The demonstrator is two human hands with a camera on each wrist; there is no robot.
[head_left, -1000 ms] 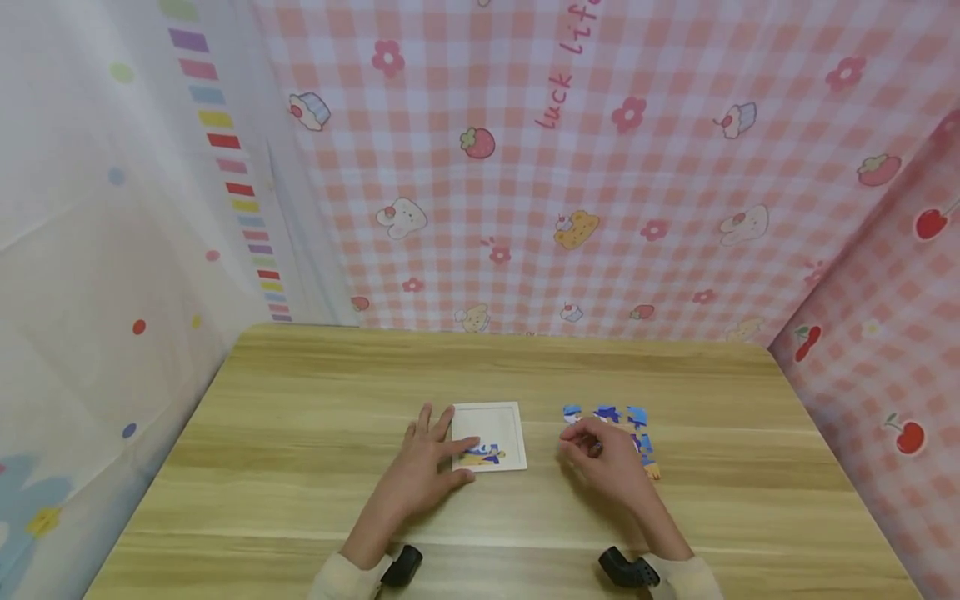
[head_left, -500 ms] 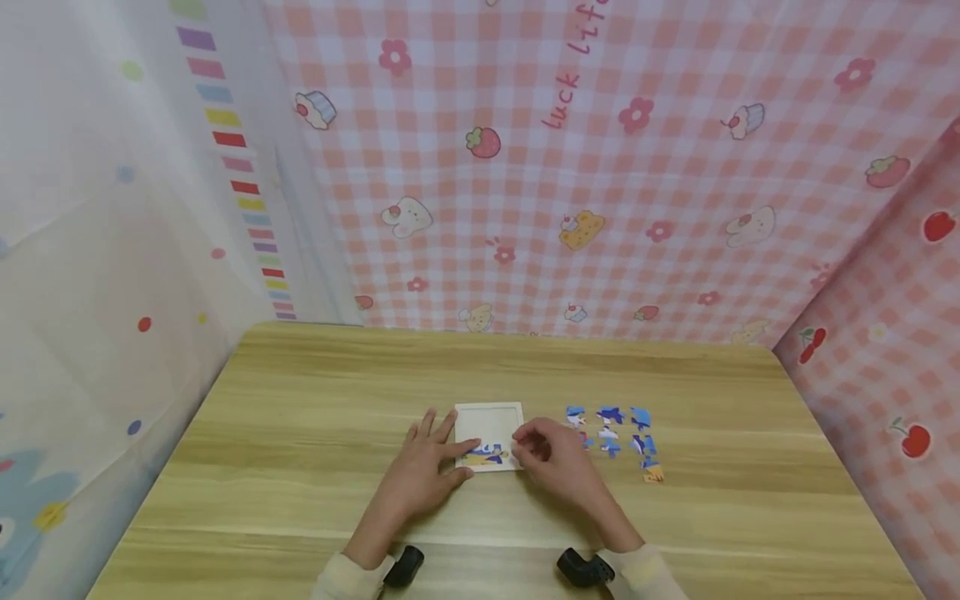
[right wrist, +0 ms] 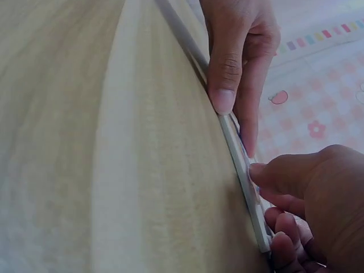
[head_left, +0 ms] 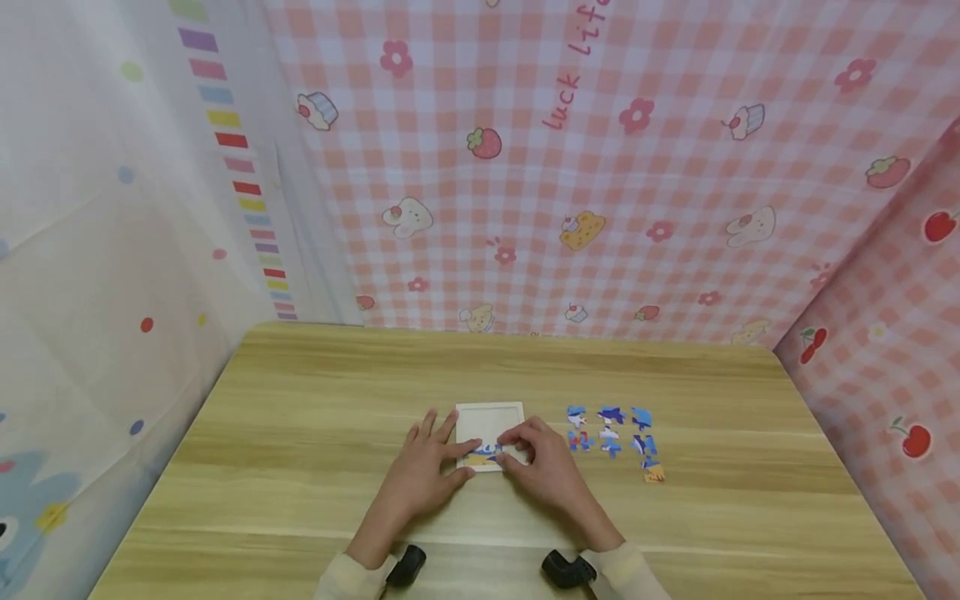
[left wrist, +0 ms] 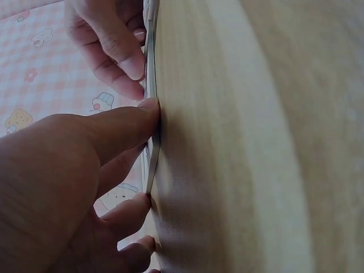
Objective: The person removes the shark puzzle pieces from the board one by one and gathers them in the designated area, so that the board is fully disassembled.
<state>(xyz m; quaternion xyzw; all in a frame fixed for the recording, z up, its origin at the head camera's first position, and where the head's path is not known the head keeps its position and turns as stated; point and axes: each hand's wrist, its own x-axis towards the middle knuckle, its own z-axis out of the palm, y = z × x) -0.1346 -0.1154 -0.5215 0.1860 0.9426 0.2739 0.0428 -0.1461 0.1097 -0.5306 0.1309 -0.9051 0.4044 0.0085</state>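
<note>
A small white puzzle tray [head_left: 490, 407] lies flat on the table, with several joined pieces [head_left: 478, 459] in blue, white and yellow along its lower part. Spread over its left side, my left hand [head_left: 420, 471] presses on the tray with thumb and index finger. My right hand [head_left: 551, 467] reaches over the right side, pinching a puzzle piece at the pieces' right end; its fingertips mostly hide that piece. In the left wrist view, my left thumb [left wrist: 128, 128] rests on the tray's edge. The right wrist view has my right thumb [right wrist: 278, 170] just above the tray's rim.
Several loose puzzle pieces [head_left: 611, 415] lie in rough rows right of the tray, an orange-bottomed one [head_left: 654, 473] nearest me. The wooden table [head_left: 337, 375] meets a pink checked cloth [head_left: 525, 183] at the back. Black wrist cameras [head_left: 567, 570] sit by both cuffs.
My right hand has moved left from the loose pieces to the tray, its fingertips now at the joined pieces. The left hand has stayed on the tray.
</note>
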